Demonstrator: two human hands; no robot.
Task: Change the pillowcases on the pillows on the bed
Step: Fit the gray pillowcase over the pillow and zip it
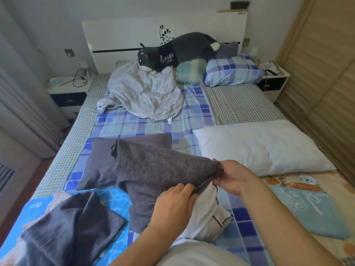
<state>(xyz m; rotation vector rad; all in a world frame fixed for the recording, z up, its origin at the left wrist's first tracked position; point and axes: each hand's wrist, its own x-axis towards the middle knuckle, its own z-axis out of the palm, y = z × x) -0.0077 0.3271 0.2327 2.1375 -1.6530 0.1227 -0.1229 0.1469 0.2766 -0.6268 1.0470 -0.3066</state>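
Grey pillowcase (157,169) half over white pillow (205,214) | left hand (173,203), right hand (233,176) pinch its open hem | pillow's long axis runs away up-left from fingers

Two bare forearms reach in from the bottom edge, with no sleeves, watch or rings showing. The left hand (173,205) and right hand (233,177) have short, unpainted nails. A pale grey-white garment (192,254) covers the torso at the bottom.
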